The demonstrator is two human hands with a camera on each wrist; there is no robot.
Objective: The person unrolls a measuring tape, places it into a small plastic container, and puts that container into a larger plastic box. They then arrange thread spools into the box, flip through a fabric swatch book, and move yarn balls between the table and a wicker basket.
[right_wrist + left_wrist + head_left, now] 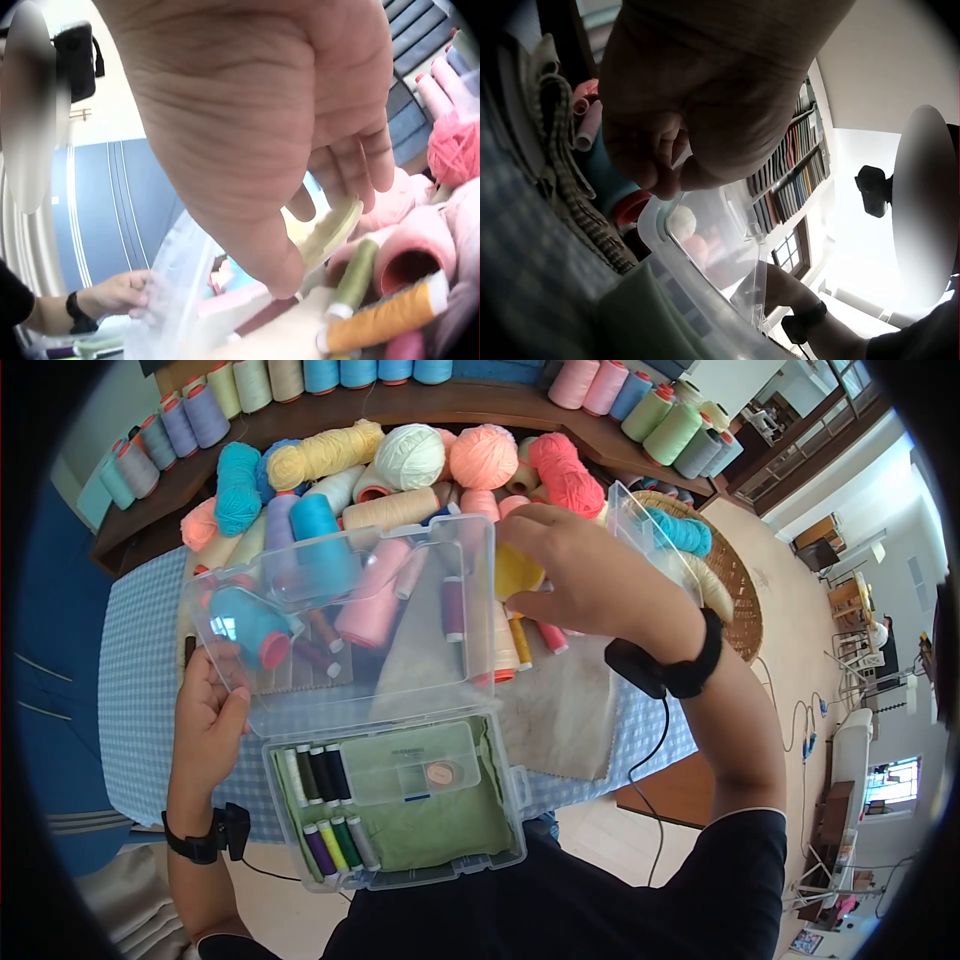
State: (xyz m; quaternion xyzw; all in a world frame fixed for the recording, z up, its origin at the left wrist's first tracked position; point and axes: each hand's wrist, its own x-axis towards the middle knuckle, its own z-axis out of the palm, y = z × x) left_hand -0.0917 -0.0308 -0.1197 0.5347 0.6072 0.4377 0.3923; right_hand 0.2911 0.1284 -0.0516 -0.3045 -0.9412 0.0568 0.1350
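My left hand (210, 705) grips the left edge of the raised transparent lid (350, 695) of a clear plastic sewing box (510, 830). On the green cloth (440, 830) in that box lie two groups of small thread spools (325, 775) and a clear inner case (390, 760) with a round pinkish piece. My right hand (590, 570) is over the thread pile, holding a flat yellow disc (520, 572) between thumb and fingers. Seen from the right wrist, the disc (330, 236) is tilted, its edge by the thumb, above an orange spool (386, 311).
Yarn balls (484, 457) and thread cones crowd the table's far half. More cones (205, 418) line a brown shelf (300, 420). A wicker basket (735, 600) with yarn stands right, a clear container (640, 525) beside it. Grey fabric (560, 730) lies on the blue checked cloth (140, 690).
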